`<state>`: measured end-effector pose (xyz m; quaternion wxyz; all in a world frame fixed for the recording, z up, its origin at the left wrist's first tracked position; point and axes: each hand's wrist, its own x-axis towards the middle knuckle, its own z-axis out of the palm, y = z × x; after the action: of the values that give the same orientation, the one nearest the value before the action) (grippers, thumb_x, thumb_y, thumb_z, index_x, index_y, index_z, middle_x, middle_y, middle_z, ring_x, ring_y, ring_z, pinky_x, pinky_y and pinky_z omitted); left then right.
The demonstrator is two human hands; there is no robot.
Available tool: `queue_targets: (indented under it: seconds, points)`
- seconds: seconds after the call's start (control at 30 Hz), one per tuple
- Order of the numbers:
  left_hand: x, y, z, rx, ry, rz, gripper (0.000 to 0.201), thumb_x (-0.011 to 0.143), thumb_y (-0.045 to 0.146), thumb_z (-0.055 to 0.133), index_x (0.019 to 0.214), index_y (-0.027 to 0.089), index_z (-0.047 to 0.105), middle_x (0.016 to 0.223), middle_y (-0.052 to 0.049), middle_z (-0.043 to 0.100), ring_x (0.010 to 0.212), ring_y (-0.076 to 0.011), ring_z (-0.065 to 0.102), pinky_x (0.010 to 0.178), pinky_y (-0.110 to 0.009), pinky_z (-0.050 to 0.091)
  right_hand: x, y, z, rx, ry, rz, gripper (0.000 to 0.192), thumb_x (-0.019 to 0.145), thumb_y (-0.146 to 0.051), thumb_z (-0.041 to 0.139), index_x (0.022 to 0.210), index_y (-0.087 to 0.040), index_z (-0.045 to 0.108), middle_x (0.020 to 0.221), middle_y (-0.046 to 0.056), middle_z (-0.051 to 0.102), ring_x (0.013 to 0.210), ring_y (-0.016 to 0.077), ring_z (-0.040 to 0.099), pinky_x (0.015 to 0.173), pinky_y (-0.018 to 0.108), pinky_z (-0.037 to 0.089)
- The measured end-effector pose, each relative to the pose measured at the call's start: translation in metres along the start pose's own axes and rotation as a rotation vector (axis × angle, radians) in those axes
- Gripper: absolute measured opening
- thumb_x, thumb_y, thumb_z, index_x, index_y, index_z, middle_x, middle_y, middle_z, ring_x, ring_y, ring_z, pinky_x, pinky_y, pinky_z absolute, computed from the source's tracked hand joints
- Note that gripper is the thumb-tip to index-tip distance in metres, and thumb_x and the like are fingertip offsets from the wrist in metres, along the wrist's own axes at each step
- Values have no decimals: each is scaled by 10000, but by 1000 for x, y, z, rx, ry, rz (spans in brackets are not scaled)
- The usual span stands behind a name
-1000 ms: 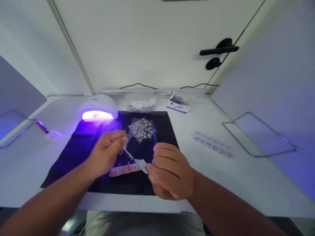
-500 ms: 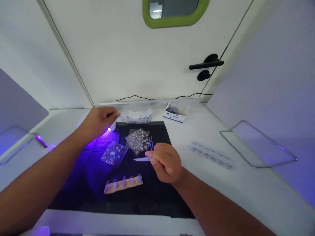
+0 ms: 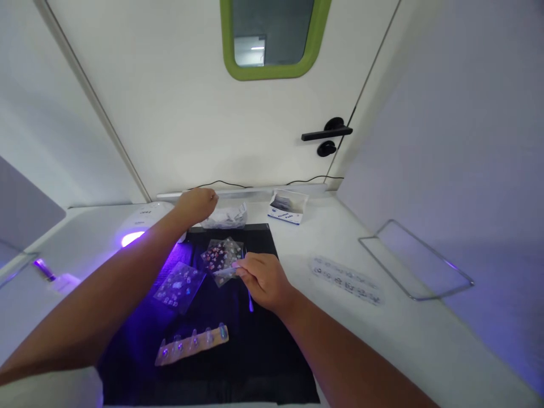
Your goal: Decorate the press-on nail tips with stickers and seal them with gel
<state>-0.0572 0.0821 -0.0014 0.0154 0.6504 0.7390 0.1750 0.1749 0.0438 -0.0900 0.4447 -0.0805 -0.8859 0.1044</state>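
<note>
small box (image 3: 288, 208) | blue print, unreadable || lamp (image 3: 147, 218) | dark mark, unreadable

Lit nail lamp (image 3: 147, 224), blue-and-white box (image 3: 288, 207), black door handle (image 3: 326, 134)

Mat (image 3: 255, 351) on bench (image 3: 382, 334). Lamp (image 3: 142, 222) at mat's far-left corner. Sticker sheets (image 3: 178, 285) mid-mat, nail strip (image 3: 192, 343) nearer. Packet bag (image 3: 225, 217) behind mat, box (image 3: 288, 206) right of bag.
</note>
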Motion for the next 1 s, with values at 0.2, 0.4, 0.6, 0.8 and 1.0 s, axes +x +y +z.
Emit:
queue_targets:
  seconds: [0.2,0.4,0.6,0.8,1.0]
  points:
    - [-75,-31,-22,-159,135,157,241,980,331,540,1107,160,652,855,-27,645,771,-176,620,734,-346,536,2,1,1,15,11,-12,244,989,-212,444,939,-154,676,682,35,652,550,143,576,537,255,456]
    - [-162,-29,-9,-436,110,425,161,952,288,536,1050,200,628,927,-37,647,766,-140,614,678,-260,527,4,-15,3,10,82,-69,207,972,-182,482,1023,-176,682,724,45,707,615,157,643,575,271,503]
    - [-185,-11,7,-595,157,499,126,915,205,626,1040,216,613,937,-33,675,870,-148,655,784,-264,547,6,-36,2,-6,101,-91,210,968,-157,490,1093,-177,658,791,54,747,688,162,683,680,297,558]
    - [-190,-7,19,-639,279,480,143,908,114,631,1016,205,611,846,-22,690,771,-128,669,698,-229,544,5,-36,6,7,69,-99,207,969,-160,492,1076,-173,669,783,58,746,691,168,679,671,295,567]
    - [-191,-8,17,-633,293,554,183,891,71,631,1028,194,627,818,-32,680,712,-126,641,640,-236,528,5,-37,6,20,51,-100,206,970,-158,499,1099,-170,659,810,61,762,708,168,694,697,302,583]
